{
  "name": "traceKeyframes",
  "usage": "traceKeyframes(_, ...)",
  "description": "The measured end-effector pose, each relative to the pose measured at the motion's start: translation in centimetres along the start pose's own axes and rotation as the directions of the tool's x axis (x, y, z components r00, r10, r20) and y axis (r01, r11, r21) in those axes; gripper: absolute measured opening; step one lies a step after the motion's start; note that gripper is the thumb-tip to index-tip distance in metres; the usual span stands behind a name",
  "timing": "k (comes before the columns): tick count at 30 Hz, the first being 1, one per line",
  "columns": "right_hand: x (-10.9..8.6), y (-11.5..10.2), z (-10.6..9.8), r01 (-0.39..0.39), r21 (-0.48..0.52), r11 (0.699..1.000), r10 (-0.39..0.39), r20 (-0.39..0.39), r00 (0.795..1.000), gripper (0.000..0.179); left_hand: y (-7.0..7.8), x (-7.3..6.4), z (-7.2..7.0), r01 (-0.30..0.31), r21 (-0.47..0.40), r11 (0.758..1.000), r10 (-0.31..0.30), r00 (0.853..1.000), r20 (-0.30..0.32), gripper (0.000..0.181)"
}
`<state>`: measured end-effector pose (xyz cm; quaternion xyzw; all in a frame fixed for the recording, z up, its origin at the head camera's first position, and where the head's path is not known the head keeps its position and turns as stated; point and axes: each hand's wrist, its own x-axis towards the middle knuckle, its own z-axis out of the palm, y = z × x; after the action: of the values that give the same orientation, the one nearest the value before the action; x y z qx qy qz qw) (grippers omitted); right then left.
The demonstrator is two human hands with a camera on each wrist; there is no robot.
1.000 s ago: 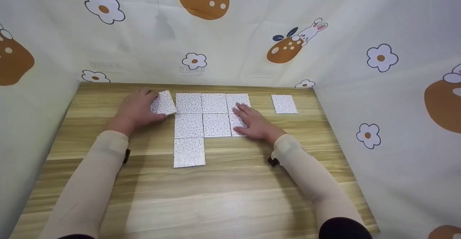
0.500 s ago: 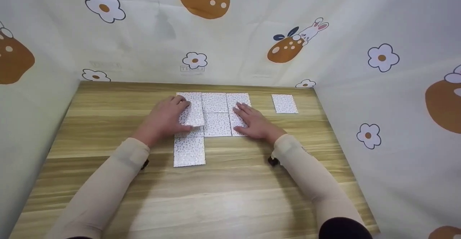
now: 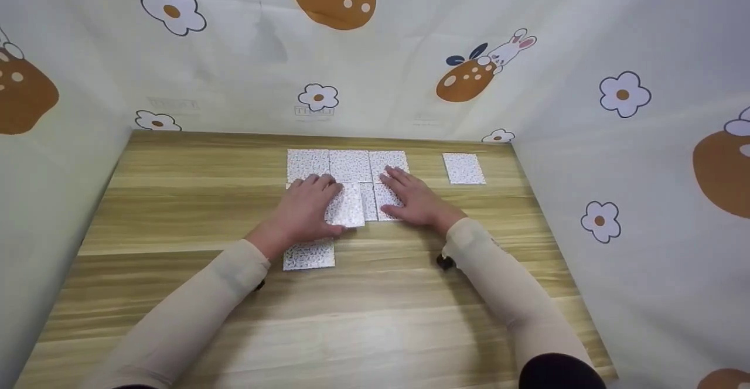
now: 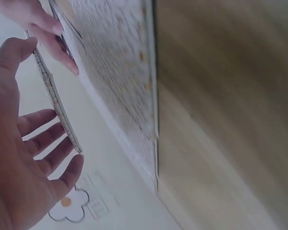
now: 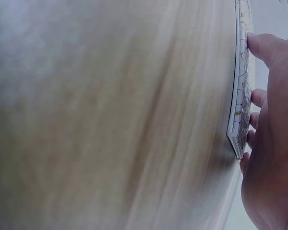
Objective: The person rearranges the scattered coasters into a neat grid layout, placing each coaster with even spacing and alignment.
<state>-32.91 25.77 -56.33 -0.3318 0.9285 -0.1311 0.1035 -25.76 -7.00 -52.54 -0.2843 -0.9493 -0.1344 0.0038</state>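
A square white speckled tile (image 3: pixel 350 206) is held by its opposite edges between the thumb and fingers of my left hand (image 3: pixel 300 208). The left wrist view shows that held tile (image 4: pixel 56 100) edge-on and raised off the laid tiles (image 4: pixel 110 62). Two rows of matching tiles (image 3: pixel 350 165) lie side by side at the back of the table, partly covered by the left hand. One more tile (image 3: pixel 309 256) extends the left column toward me. My right hand (image 3: pixel 415 201) rests with spread fingers on the right column, and its thumb touches the tile edge (image 5: pixel 239 91) in the right wrist view.
Apart from the group, a single tile (image 3: pixel 464 169) lies at the back right of the wooden table (image 3: pixel 375 318). A patterned cloth (image 3: pixel 387 67) hangs upright along the back and both sides.
My left hand has carried its tile from left of the group rightward and a little toward me, over the second row. The right hand stays in place.
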Motion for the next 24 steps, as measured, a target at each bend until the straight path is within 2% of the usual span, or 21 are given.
traceKeyframes(8,0.1,0.0,0.1,-0.004,-0.02,1.0,0.004,0.002,1.0,0.088,2.4,-0.1,0.9,-0.015,0.016,1.0,0.014,1.0,0.01,0.098)
traceKeyframes(17,0.0,-0.2,-0.2,0.007,-0.01,1.0,-0.007,0.003,1.0,0.088,3.7,-0.3,1.7,-0.065,0.059,0.996,0.065,0.998,-0.003,0.096)
traceKeyframes(24,-0.1,-0.3,-0.3,0.007,-0.004,1.0,-0.007,0.008,1.0,0.087,4.4,-0.5,2.6,-0.084,0.083,0.993,0.082,0.996,0.022,0.094)
